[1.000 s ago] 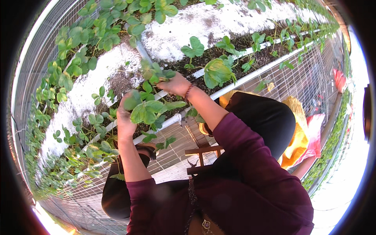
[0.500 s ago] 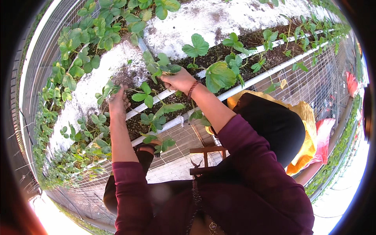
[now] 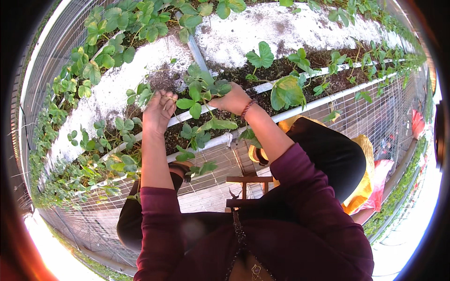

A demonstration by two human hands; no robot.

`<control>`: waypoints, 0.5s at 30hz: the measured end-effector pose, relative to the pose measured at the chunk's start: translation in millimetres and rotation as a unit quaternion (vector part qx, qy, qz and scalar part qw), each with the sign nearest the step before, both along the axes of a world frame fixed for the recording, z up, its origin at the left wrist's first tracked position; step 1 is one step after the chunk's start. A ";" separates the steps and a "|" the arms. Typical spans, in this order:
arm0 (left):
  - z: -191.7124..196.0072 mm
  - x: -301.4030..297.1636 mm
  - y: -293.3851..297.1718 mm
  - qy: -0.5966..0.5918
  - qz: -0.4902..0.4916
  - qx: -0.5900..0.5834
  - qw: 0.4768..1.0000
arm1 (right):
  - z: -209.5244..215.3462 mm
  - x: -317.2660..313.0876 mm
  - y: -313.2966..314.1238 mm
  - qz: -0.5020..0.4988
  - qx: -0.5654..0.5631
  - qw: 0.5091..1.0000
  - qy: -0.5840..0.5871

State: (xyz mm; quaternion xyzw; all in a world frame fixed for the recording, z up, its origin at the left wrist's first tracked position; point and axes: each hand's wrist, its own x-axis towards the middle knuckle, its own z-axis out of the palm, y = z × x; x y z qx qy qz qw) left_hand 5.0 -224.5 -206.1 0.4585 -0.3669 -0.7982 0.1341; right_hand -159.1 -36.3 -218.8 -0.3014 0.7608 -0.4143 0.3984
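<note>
My left hand (image 3: 160,111) is turned partly palm-up, its fingers curled in at a thin strawberry runner; a small leafy sprig (image 3: 140,95) shows just left of the fingertips. The exact grip on the runner is small and hard to see. My right hand (image 3: 233,100), with a braided bracelet at the wrist, is closed at the stems of a strawberry plant (image 3: 201,80). That plant's leaves spread above and left of the fingers, hiding the fingertips. Both hands are above the dark soil strip (image 3: 174,138), a short gap apart.
White sheeting (image 3: 243,33) spotted with soil covers the bed between rows of strawberry plants. White pipes (image 3: 323,96) edge the bed, with wire mesh (image 3: 365,100) below. A grey bar (image 3: 197,52) crosses the sheeting. Yellow cloth (image 3: 363,187) and a red bag (image 3: 382,180) are at right.
My left hand has turned more palm-up, its fingers now showing, and is nearer the plant at my right hand. The right hand stays at the same plant; the view has shifted left.
</note>
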 end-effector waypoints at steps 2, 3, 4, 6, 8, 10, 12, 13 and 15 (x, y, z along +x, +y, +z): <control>-11.6 -7.2 -0.8 0.036 -0.040 0.009 0.999 | -12.2 3.0 -0.1 -0.053 -0.037 0.998 0.005; -13.9 -9.6 -0.8 0.021 -0.048 0.000 0.999 | -21.2 6.5 -2.0 -0.079 -0.058 0.995 0.006; -13.7 -10.2 0.2 0.004 -0.052 -0.009 0.999 | -24.0 11.4 -8.3 -0.135 -0.032 0.990 -0.013; -12.4 -9.7 2.6 -0.016 -0.052 -0.015 0.998 | -26.3 8.1 -3.2 -0.117 -0.031 0.991 -0.049; -11.4 -6.0 1.5 -0.039 -0.029 -0.028 0.998 | -22.7 8.4 -0.2 -0.130 -0.039 0.986 -0.097; -8.1 -4.4 1.1 -0.049 -0.016 -0.033 0.998 | -26.0 3.7 -0.4 -0.024 -0.040 0.995 0.093; -7.1 -4.4 1.4 -0.036 -0.024 -0.034 0.998 | -32.6 -0.4 1.0 -0.003 -0.068 0.979 0.192; -8.0 -0.5 -0.4 -0.034 -0.026 -0.035 0.998 | -27.7 3.2 -2.2 -0.030 -0.099 0.975 0.195; -10.8 5.3 -1.4 -0.031 -0.069 -0.058 0.995 | -16.6 11.2 -1.8 -0.173 -0.083 0.973 -0.130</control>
